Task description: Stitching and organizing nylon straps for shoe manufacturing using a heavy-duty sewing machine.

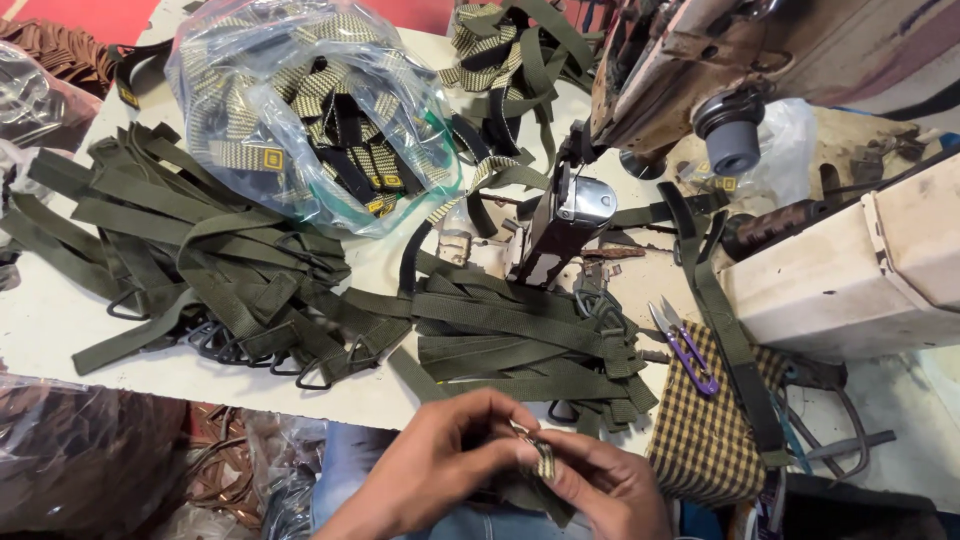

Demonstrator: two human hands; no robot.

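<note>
Near the bottom edge, below the table's front edge, my left hand (440, 462) and my right hand (605, 488) meet. Both pinch one short striped olive webbing strap (543, 460) between their fingertips; its lower end hangs down between the hands. Just beyond them on the white table (40, 320) lies a pile of olive green straps with black rings (520, 345). A bigger heap of the same straps (200, 265) spreads over the table's left side.
A clear plastic bag of striped straps (310, 110) sits at the back. Purple-handled thread snips (685, 345) lie on a checked cloth (705, 430) at the right, next to a worn sewing machine (850, 270). More plastic bags (90, 460) lie below the table.
</note>
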